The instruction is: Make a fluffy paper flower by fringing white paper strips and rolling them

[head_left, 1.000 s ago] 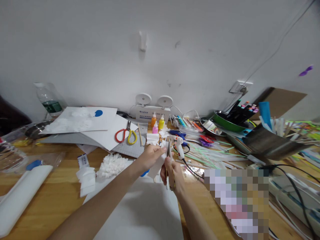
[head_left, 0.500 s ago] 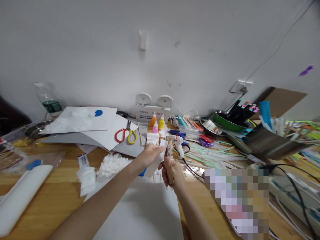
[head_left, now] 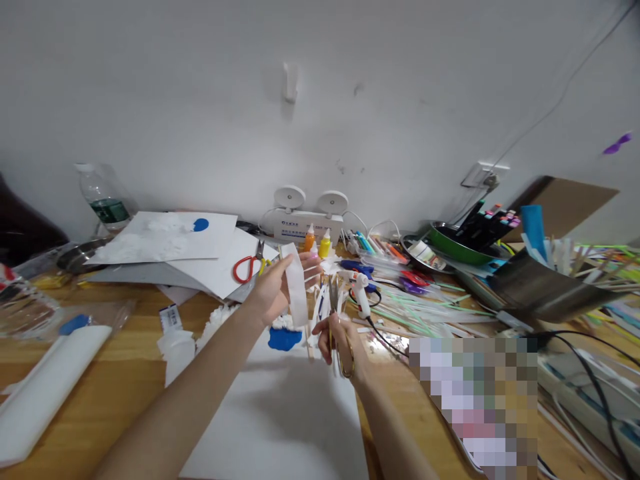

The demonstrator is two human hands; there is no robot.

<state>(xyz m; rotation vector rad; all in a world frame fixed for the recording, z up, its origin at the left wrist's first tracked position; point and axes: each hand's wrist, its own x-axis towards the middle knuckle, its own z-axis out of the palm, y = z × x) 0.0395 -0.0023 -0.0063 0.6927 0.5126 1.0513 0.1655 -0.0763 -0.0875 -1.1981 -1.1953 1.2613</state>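
Observation:
Pinched in my left hand (head_left: 273, 290) is a white paper strip (head_left: 297, 287), held upright above the sheet with its lower end hanging free. My right hand (head_left: 343, 340) grips gold-handled scissors (head_left: 334, 293), blades pointing away from me and apart from the strip. Below the hands lies a large white sheet (head_left: 280, 413) with a blue patch (head_left: 285, 339) near its far edge. A fluffy white heap of paper pieces (head_left: 215, 323) shows partly behind my left forearm. More small white paper pieces (head_left: 177, 350) lie to its left.
Red-and-yellow-handled pliers (head_left: 245, 269) lie beyond my left hand. A white glue gun (head_left: 360, 293) with a black cord is right of the scissors. Small paint bottles (head_left: 325, 245) stand at the back. A white paper roll (head_left: 55, 393) lies left, a power strip (head_left: 590, 393) right.
My left hand has moved left and up with the paper strip, away from the scissors, and turned its palm into view. The blue patch is now uncovered. The scissors have stayed nearly in place.

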